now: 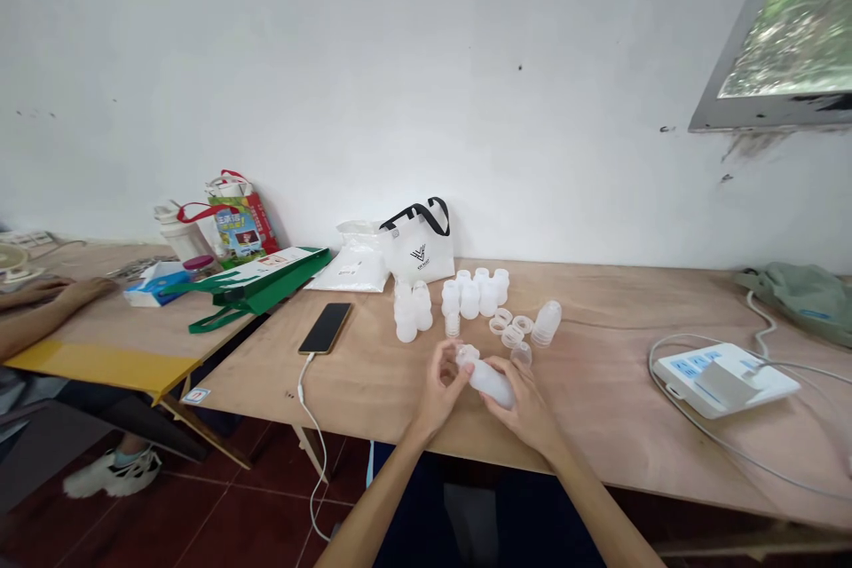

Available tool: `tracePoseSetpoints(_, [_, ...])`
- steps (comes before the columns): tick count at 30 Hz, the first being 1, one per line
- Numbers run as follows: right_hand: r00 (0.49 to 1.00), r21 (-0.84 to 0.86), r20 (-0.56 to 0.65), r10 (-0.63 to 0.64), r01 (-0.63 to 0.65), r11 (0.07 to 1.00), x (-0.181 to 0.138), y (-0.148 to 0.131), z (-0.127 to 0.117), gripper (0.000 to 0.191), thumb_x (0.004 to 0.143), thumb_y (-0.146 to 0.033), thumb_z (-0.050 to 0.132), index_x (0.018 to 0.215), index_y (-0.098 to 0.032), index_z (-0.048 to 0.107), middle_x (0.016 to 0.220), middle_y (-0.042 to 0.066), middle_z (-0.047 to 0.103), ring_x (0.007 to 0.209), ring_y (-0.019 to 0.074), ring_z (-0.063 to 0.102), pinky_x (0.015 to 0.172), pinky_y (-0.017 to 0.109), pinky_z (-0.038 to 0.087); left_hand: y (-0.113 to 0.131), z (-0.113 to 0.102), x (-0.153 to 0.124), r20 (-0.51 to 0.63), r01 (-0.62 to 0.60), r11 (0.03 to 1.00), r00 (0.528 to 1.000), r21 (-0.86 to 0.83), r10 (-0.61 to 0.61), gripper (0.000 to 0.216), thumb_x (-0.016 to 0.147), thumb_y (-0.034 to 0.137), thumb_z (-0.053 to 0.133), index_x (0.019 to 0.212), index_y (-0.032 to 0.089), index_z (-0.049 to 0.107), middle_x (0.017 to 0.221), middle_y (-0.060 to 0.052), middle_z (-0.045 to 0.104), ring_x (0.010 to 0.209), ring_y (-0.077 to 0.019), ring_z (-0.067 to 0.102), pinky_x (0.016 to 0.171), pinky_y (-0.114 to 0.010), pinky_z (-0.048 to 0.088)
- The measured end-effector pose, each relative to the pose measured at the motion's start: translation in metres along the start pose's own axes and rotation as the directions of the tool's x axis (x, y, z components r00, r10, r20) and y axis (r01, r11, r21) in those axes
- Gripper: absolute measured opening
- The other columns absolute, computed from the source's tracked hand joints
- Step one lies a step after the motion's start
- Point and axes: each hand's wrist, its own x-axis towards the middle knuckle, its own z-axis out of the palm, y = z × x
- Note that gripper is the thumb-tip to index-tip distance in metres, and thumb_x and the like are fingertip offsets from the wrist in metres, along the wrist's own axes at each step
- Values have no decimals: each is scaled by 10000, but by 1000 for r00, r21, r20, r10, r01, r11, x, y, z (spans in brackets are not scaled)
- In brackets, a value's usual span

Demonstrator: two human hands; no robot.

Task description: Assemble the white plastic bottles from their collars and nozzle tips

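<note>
A white translucent plastic bottle lies tilted between my two hands above the table's front edge. My left hand pinches its neck end, where a pale ring or cap shows. Around the bottle's body my right hand is wrapped from the right side. Just beyond my fingers are several loose clear rings and a clear dome-shaped cap. A stack of clear caps leans to their right. Several more white bottles stand grouped behind, with another cluster to the left.
A phone with a white cable lies left on the wooden table. Bags stand against the wall. At right sit a white power strip with cords and a grey-green cloth. Another person's hands rest at the far-left table.
</note>
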Motion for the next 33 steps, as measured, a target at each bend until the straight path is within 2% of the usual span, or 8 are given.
tracePoseSetpoints(3, [986,-64,-93,-135,129,990,2,-2,-2,332,932,-271,620,1263,-263,589,1104,76,717,957,291,665,885,485,544,1,2,2,25,38,998,999,-41,-37,429,847,486,745,1138,220,575,1150,-86,673,987,-207,657,687,-245,514])
tracePoseSetpoints(7, [964,-70,-204,-170,159,985,2,-1,1,353,955,-233,610,1306,-247,578,1124,81,707,1011,275,674,880,443,565,0,3,3,-25,63,992,997,-110,-66,422,802,484,789,1001,216,531,1034,-39,647,818,-140,619,601,-205,488])
tracePoseSetpoints(16, [913,-317,-187,-362,293,902,2,5,-4,460,943,-67,543,1339,-284,628,1182,84,709,1030,272,670,876,438,537,1,-2,11,46,97,991,995,-92,-93,453,755,529,809,883,199,525,821,12,553,701,-123,543,465,-177,471])
tracePoseSetpoints(23, [868,-382,-150,-474,392,837,2,4,-3,498,915,-3,546,1297,-300,663,1190,87,715,1009,267,657,845,434,517,9,-14,16,150,223,975,964,-1,-220,520,757,592,785,741,200,444,673,61,448,535,-77,463,406,-183,465])
tracePoseSetpoints(25, [870,-340,-158,-467,396,853,1,4,-2,504,921,-16,542,1314,-314,645,1180,80,716,1005,265,664,843,439,526,11,-15,16,154,230,973,961,4,-228,519,763,596,779,739,201,444,672,58,449,551,-86,478,408,-183,463])
tracePoseSetpoints(27, [904,-226,-165,-395,355,907,1,4,-3,470,940,-77,569,1350,-303,612,1166,81,714,1010,261,672,850,433,549,13,-17,15,162,215,977,964,-10,-211,507,751,574,801,767,202,457,712,44,493,609,-107,526,438,-189,476])
tracePoseSetpoints(30, [960,-25,-123,-251,249,968,-1,3,-6,449,958,-217,633,1396,-288,565,1168,84,707,1030,257,684,857,411,587,19,-25,15,230,186,982,955,14,-184,485,716,488,862,831,201,487,820,19,593,729,-133,600,574,-221,521])
tracePoseSetpoints(33, [975,57,-32,-218,219,974,-2,2,-9,488,953,-294,663,1426,-300,542,1173,74,712,1014,253,702,846,398,606,27,-36,16,325,163,981,927,110,-190,463,693,431,895,847,193,528,856,11,641,795,-145,632,713,-256,524])
